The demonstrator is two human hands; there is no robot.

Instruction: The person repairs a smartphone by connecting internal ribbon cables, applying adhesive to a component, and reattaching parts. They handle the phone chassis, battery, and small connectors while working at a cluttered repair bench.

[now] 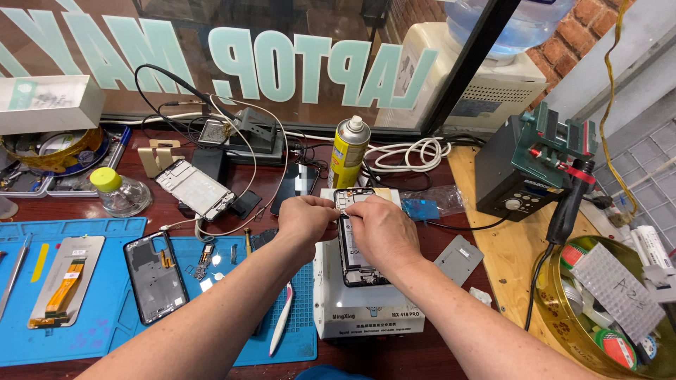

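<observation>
Both your hands are on the opened phone [358, 243] lying face-down on the white heating plate [366, 302], near the front-middle of the bench [232, 151]. Left hand [304, 219] and right hand [384, 232] meet at the phone's top end, fingertips pinched on something small there. Likely a flex or a connector, but it's too small to tell. So: both pinched closed on a part at the phone's top edge, neither hand free.

Step in hand, as I read it: working the top-end internals of the phone with the back off. Seating or lifting a small part.

What the next move calls for, my judgement:
- Keep the phone square on the plate; it only rests there, nothing clamps it.
- Fine force only. Thin flex tears easily.
- The white spudger [281, 320] lies on the blue mat [98, 331] just left of the plate, within your left hand's reach.

Also on the mat: a dark back cover [153, 274] and a screen panel with orange flex [65, 280], well apart from your hands. The yellow spray can [348, 151] stands behind the plate.
</observation>
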